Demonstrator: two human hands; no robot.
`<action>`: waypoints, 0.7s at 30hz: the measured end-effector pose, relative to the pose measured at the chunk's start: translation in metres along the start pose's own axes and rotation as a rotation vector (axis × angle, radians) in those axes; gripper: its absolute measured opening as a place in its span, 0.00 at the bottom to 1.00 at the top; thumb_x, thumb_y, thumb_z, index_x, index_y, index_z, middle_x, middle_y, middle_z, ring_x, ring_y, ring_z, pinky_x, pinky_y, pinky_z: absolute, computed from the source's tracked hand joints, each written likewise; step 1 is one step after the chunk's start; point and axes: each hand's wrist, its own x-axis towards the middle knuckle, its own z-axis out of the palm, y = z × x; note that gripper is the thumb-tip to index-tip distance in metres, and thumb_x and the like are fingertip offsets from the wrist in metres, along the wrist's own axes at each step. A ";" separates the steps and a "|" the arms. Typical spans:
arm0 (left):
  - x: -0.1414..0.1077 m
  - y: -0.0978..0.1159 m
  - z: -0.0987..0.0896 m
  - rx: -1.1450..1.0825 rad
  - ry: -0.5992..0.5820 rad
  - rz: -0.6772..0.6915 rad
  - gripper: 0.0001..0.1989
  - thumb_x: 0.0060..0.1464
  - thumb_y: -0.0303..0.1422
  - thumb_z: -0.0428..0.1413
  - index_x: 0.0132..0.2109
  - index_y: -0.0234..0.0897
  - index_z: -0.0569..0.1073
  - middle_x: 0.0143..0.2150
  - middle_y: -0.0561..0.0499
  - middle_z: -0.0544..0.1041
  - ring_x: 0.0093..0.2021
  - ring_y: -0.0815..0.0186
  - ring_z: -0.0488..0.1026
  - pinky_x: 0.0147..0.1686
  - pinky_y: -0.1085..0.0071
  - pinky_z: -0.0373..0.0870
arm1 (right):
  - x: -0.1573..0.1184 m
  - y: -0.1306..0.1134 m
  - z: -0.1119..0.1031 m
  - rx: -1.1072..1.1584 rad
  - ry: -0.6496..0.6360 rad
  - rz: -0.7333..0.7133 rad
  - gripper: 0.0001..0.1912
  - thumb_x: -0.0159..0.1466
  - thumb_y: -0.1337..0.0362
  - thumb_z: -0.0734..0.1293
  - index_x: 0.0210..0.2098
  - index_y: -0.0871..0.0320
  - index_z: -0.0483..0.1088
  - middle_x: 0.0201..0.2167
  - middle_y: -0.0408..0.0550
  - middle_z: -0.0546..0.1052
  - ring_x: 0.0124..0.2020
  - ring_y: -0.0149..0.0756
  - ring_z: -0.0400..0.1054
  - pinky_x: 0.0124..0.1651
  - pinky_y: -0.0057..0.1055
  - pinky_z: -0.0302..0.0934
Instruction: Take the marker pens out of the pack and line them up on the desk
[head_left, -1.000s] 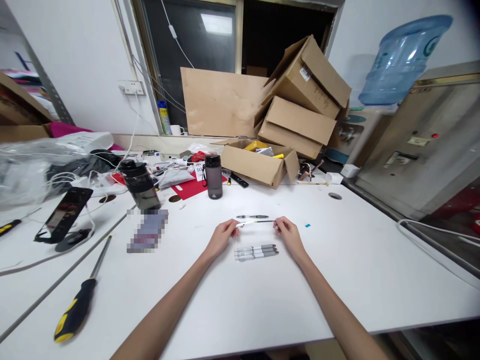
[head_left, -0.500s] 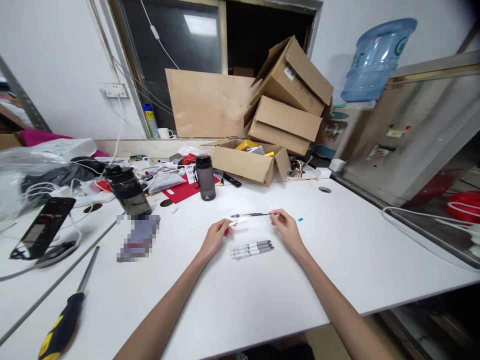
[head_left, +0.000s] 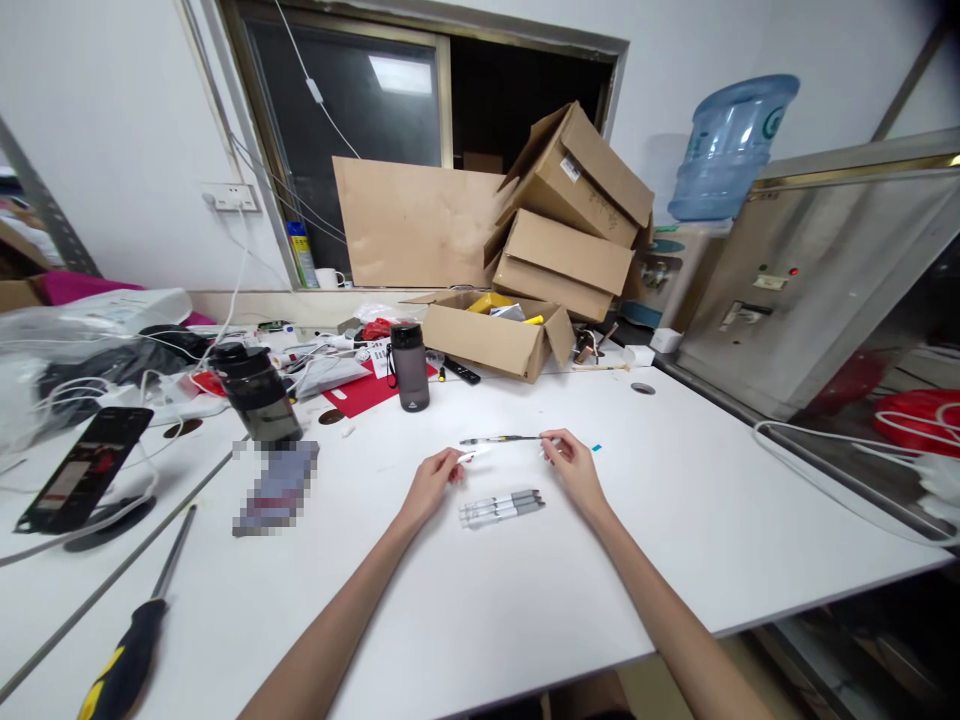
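The left hand (head_left: 433,482) is closed on a white tube (head_left: 470,456); the right hand (head_left: 574,466) is bent at the end of a slim dark pen (head_left: 498,439), its grip unclear. Grouped pens (head_left: 501,508) are laid nearer on the desk (head_left: 517,620). Farther back, a dark bottle (head_left: 412,376) and an open carton (head_left: 484,341) are seen.

Stretching out as a white desk (head_left: 480,620). Bearing grouped pens (head_left: 501,508), a screwdriver (head_left: 131,650), a smoky bottle (head_left: 410,375) and an open carton (head_left: 487,338).
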 end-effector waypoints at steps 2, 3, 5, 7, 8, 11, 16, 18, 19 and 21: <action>0.001 -0.001 0.000 0.007 0.003 -0.005 0.22 0.63 0.46 0.48 0.37 0.35 0.78 0.26 0.51 0.74 0.30 0.64 0.69 0.36 0.70 0.64 | 0.000 0.001 0.000 -0.003 0.005 -0.005 0.17 0.61 0.49 0.70 0.40 0.56 0.75 0.33 0.48 0.76 0.30 0.37 0.68 0.36 0.33 0.62; 0.001 -0.002 0.000 0.010 0.004 -0.008 0.22 0.63 0.47 0.48 0.37 0.35 0.78 0.26 0.52 0.74 0.30 0.64 0.69 0.36 0.70 0.64 | 0.001 0.002 -0.001 -0.007 0.005 -0.006 0.17 0.62 0.49 0.70 0.40 0.56 0.75 0.34 0.48 0.76 0.30 0.37 0.68 0.36 0.33 0.62; 0.001 -0.002 0.000 0.015 0.002 -0.012 0.22 0.63 0.47 0.48 0.37 0.35 0.78 0.26 0.51 0.74 0.30 0.63 0.69 0.36 0.70 0.64 | 0.001 0.002 0.000 -0.014 -0.003 -0.008 0.17 0.62 0.49 0.70 0.41 0.56 0.75 0.34 0.48 0.77 0.30 0.37 0.68 0.36 0.33 0.62; 0.000 -0.001 0.000 0.018 -0.001 -0.013 0.21 0.62 0.46 0.49 0.37 0.35 0.78 0.27 0.51 0.74 0.30 0.63 0.69 0.36 0.70 0.64 | 0.000 0.002 0.000 -0.016 -0.010 -0.013 0.17 0.62 0.50 0.70 0.41 0.56 0.75 0.35 0.48 0.77 0.30 0.36 0.67 0.37 0.32 0.62; 0.000 0.000 0.001 0.020 -0.003 -0.014 0.21 0.62 0.46 0.49 0.37 0.35 0.78 0.27 0.51 0.74 0.30 0.64 0.68 0.36 0.70 0.64 | 0.000 0.002 0.001 -0.015 -0.012 -0.015 0.17 0.62 0.50 0.70 0.41 0.56 0.75 0.35 0.48 0.76 0.30 0.36 0.67 0.36 0.32 0.62; -0.001 0.003 0.001 0.025 -0.007 -0.016 0.21 0.63 0.45 0.48 0.36 0.35 0.78 0.27 0.52 0.74 0.30 0.64 0.68 0.36 0.70 0.64 | 0.000 0.002 0.001 -0.020 -0.014 -0.014 0.16 0.62 0.50 0.70 0.40 0.57 0.75 0.34 0.47 0.76 0.30 0.35 0.66 0.35 0.31 0.61; -0.002 0.007 0.002 0.033 -0.008 -0.014 0.20 0.63 0.45 0.48 0.33 0.36 0.76 0.26 0.52 0.74 0.30 0.64 0.68 0.36 0.71 0.64 | -0.001 0.002 0.002 -0.052 -0.021 -0.003 0.17 0.63 0.50 0.69 0.41 0.57 0.76 0.29 0.45 0.74 0.29 0.36 0.66 0.35 0.31 0.60; -0.002 0.006 0.001 0.036 -0.009 -0.012 0.20 0.63 0.45 0.48 0.34 0.36 0.76 0.26 0.52 0.74 0.30 0.63 0.69 0.37 0.71 0.64 | -0.001 0.002 0.002 -0.053 -0.021 -0.001 0.17 0.63 0.50 0.69 0.41 0.57 0.76 0.29 0.45 0.74 0.29 0.36 0.66 0.35 0.31 0.60; -0.002 0.005 0.001 0.037 -0.009 -0.011 0.20 0.63 0.45 0.48 0.34 0.36 0.76 0.26 0.52 0.74 0.31 0.63 0.69 0.37 0.71 0.64 | -0.001 0.001 0.002 -0.051 -0.019 -0.001 0.17 0.63 0.50 0.69 0.40 0.57 0.76 0.29 0.45 0.75 0.29 0.36 0.66 0.36 0.31 0.60; -0.002 0.003 0.001 0.036 -0.010 -0.011 0.20 0.64 0.45 0.48 0.34 0.36 0.76 0.26 0.52 0.73 0.30 0.64 0.69 0.37 0.71 0.64 | -0.001 0.001 0.001 -0.043 -0.014 -0.001 0.17 0.62 0.50 0.70 0.40 0.57 0.76 0.30 0.46 0.75 0.30 0.37 0.67 0.36 0.32 0.60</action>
